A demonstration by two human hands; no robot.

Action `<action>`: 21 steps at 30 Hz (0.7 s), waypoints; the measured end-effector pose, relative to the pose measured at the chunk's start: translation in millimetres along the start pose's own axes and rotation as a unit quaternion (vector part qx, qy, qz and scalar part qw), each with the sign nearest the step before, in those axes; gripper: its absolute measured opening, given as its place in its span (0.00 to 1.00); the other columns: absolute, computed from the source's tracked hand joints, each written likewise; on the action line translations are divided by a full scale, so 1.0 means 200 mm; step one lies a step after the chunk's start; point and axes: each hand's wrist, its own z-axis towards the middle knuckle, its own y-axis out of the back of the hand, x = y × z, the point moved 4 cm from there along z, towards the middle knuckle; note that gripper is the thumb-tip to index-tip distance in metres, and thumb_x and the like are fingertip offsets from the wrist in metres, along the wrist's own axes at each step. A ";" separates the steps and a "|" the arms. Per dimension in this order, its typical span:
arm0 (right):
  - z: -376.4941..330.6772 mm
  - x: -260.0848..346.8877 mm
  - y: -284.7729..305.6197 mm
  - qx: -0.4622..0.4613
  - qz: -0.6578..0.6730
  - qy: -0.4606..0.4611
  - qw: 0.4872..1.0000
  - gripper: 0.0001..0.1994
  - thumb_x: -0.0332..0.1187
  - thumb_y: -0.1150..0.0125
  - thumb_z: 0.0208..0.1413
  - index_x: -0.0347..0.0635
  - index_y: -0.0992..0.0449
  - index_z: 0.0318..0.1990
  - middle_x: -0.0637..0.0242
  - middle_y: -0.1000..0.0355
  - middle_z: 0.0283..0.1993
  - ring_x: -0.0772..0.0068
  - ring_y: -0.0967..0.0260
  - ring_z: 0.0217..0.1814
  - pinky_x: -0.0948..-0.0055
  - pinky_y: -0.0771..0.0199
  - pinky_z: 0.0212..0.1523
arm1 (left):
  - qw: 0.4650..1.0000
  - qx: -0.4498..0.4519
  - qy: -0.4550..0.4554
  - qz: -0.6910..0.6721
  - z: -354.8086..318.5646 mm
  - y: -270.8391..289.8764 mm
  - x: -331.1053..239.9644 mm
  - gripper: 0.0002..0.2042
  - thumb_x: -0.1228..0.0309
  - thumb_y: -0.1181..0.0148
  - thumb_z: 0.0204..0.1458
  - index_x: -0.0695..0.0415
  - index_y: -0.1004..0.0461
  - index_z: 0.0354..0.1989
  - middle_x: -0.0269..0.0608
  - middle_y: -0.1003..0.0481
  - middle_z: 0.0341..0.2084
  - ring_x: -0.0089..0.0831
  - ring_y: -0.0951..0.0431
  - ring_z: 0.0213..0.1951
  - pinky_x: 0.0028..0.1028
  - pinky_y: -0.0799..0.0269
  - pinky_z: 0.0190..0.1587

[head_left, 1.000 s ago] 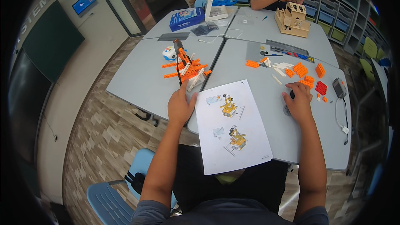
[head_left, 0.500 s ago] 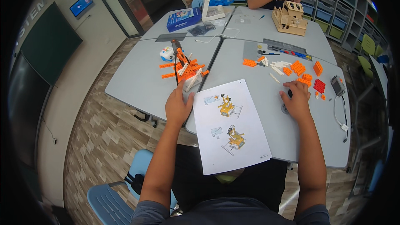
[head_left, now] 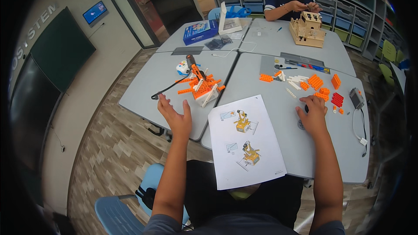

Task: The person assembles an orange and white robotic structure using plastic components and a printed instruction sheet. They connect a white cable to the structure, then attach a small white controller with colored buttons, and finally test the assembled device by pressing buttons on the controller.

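Wall letters (head_left: 35, 35): we see large pale raised capitals at the far left, partly lost in the dark rim.
Wall screen (head_left: 95, 14): it is lit blue; its content is too small for us to read.
Black cable (head_left: 169, 90): we see it reach left from the model across the table (head_left: 146, 89); half a second ago it hung down close beside the model.
Left hand (head_left: 175, 115): released, fingers and thumb spread, with the cable's end just beside its fingertips; we cannot tell whether they touch. It has come away from the model, so we judge that the cable now lies clear of the model's near side.
White toy (head_left: 182, 67): it sits just behind the model, with coloured spots.
Blue box (head_left: 200, 32): its printed cover carries a picture and lettering too small for us to make out.
Orange model (head_left: 201, 86): it stands on the table beyond the sheet's upper left, untouched by either hand.
Paper sheet (head_left: 248, 141): two yellow drawings, plus a tiny mark at the lower right that we cannot read.
Right hand (head_left: 314, 112): fingers curled over a black round piece (head_left: 307, 109), as before; we cannot tell whether it grips.
Loose bricks (head_left: 315, 81): orange, white and red, beyond the right hand.
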 end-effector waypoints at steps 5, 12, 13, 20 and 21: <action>-0.01 0.00 0.01 -0.001 0.011 -0.006 1.000 0.19 0.36 0.27 0.54 0.45 0.18 0.53 0.63 0.29 0.58 0.61 0.40 0.66 0.59 0.45 0.65 | 0.995 0.036 -0.081 0.035 0.28 0.02 -0.13 0.35 0.65 0.35 0.61 0.61 0.42 0.74 0.57 0.35 0.64 0.49 0.33 0.63 0.44 0.36 0.64; 0.01 0.00 0.00 0.008 0.022 -0.003 1.000 0.19 0.36 0.28 0.54 0.45 0.18 0.53 0.63 0.29 0.58 0.60 0.41 0.66 0.57 0.45 0.65 | 0.975 0.184 0.069 -0.102 0.43 -0.16 -0.17 0.23 0.72 0.43 0.65 0.55 0.32 0.69 0.50 0.20 0.51 0.42 0.23 0.55 0.39 0.27 0.58; 0.01 0.00 0.00 0.010 0.024 -0.003 1.000 0.19 0.36 0.28 0.54 0.45 0.18 0.53 0.63 0.29 0.58 0.60 0.41 0.66 0.57 0.46 0.65 | 0.966 0.190 0.101 -0.146 0.43 -0.18 -0.20 0.23 0.73 0.44 0.65 0.54 0.32 0.69 0.49 0.20 0.50 0.40 0.22 0.54 0.38 0.26 0.57; -0.01 0.01 0.00 -0.001 0.026 0.019 0.999 0.19 0.35 0.28 0.54 0.45 0.19 0.54 0.63 0.29 0.57 0.60 0.40 0.66 0.58 0.45 0.64 | 0.964 0.257 0.066 -0.024 0.49 -0.30 -0.19 0.31 0.71 0.41 0.58 0.45 0.35 0.73 0.49 0.22 0.55 0.39 0.18 0.45 0.33 0.24 0.54; -0.01 0.00 0.00 -0.005 0.023 0.023 0.999 0.19 0.35 0.28 0.54 0.45 0.19 0.54 0.63 0.29 0.57 0.60 0.40 0.65 0.59 0.45 0.63 | 0.959 0.265 0.091 -0.043 0.48 -0.31 -0.21 0.32 0.68 0.39 0.58 0.45 0.35 0.73 0.50 0.22 0.55 0.38 0.18 0.45 0.33 0.24 0.54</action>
